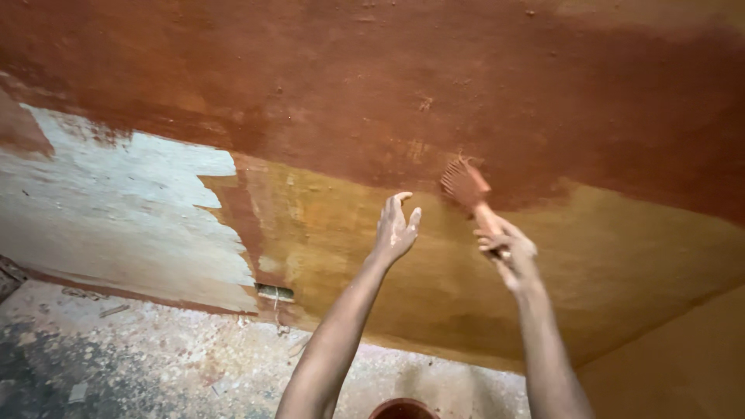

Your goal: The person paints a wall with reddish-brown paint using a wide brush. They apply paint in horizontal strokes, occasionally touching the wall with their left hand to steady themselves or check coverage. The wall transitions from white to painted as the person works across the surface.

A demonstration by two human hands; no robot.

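Note:
My right hand grips the handle of a paintbrush whose bristles, loaded with red-brown paint, press against the wall at the lower edge of the wet red-brown band. My left hand is raised beside it, fingers spread, holding nothing, close to the ochre part of the wall. Both forearms reach up from the bottom of the view.
An unpainted whitish patch covers the wall's left side. A small recess sits low in the wall. The rough, speckled floor lies below. The rim of a red-brown container shows at the bottom edge.

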